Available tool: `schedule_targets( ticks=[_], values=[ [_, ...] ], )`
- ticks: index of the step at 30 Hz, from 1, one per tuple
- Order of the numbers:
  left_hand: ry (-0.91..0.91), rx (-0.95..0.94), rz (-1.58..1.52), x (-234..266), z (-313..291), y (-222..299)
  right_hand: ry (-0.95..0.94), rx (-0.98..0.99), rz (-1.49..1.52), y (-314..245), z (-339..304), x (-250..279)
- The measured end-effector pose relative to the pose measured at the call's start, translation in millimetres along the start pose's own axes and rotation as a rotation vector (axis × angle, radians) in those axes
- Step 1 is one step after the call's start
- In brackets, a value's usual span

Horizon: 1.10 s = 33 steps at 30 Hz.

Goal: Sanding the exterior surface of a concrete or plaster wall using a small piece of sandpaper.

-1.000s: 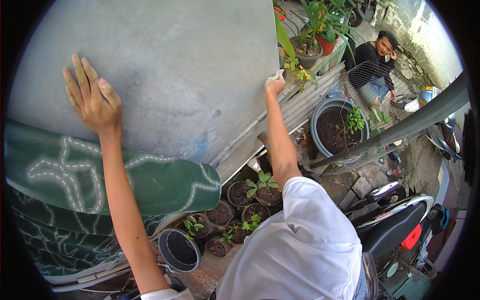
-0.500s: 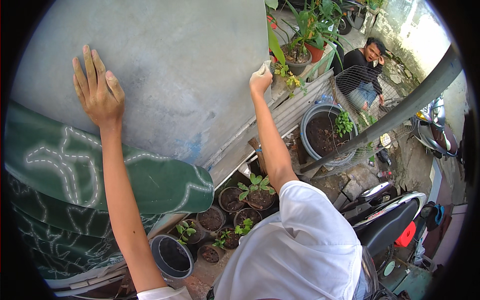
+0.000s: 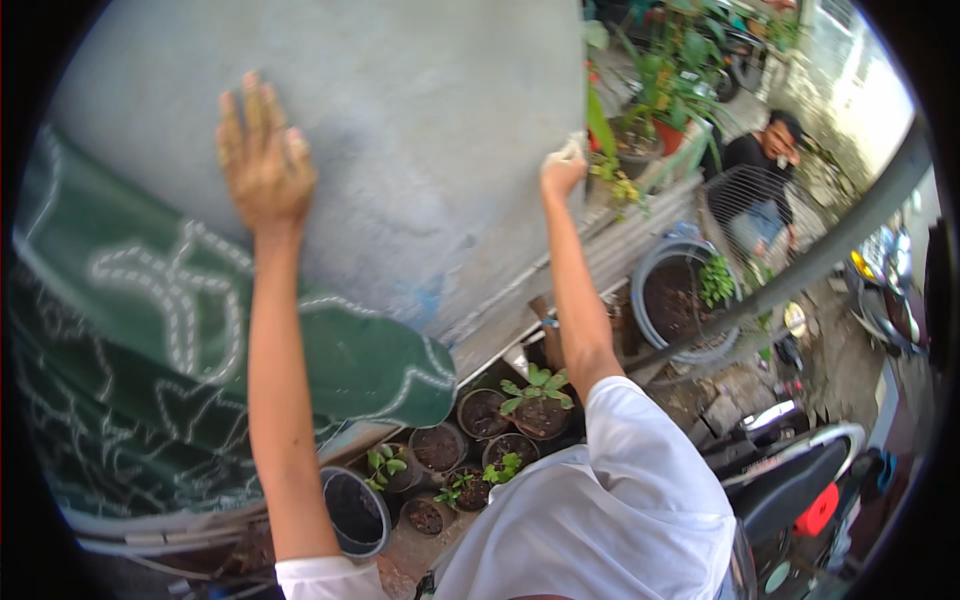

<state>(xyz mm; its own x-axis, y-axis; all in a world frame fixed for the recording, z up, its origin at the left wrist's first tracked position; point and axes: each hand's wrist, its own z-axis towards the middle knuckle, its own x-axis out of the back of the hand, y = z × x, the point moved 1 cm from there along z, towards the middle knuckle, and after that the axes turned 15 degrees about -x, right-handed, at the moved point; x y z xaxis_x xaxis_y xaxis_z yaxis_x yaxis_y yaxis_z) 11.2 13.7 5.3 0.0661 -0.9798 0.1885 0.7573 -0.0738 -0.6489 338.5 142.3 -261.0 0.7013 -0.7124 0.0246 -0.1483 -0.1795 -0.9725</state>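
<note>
My left hand lies flat on a grey wall panel, its fingers stretched upward and dusted with pale residue. At the right edge of that panel, my right hand is closed in a pinch. Something pale shows at its fingertips; what it is cannot be made out. Below my left hand, a dark green sheet with white dashed outlines hangs in folds, and my left forearm crosses in front of it.
Below stand several small plant pots and a black bucket. To the right are a large grey pot, wire mesh, a slanting pole and a parked motorcycle. A seated person is farther back.
The view has shifted, so the scene sits farther right and blurrier. My left hand has slid slightly right on the panel; my right hand stays closed at its edge.
</note>
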Motion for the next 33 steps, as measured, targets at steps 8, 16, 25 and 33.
schedule_targets(
  ticks=[8, 16, 25, 33],
  values=[
    [0.03, 0.019, -0.036, -2, -10, -7, 0.158, 0.247, 0.094, -9, -30, -25],
    [0.048, 0.02, -0.005, -3, -15, -9, 0.163, 0.591, 0.264, -48, -63, -41],
    [0.044, 0.023, -0.042, -8, -12, -1, 0.235, 0.585, 0.285, -75, -35, -24],
    [0.069, 0.014, 0.031, -8, 2, -3, 0.094, 0.308, 0.191, -110, -14, -7]
  ],
)
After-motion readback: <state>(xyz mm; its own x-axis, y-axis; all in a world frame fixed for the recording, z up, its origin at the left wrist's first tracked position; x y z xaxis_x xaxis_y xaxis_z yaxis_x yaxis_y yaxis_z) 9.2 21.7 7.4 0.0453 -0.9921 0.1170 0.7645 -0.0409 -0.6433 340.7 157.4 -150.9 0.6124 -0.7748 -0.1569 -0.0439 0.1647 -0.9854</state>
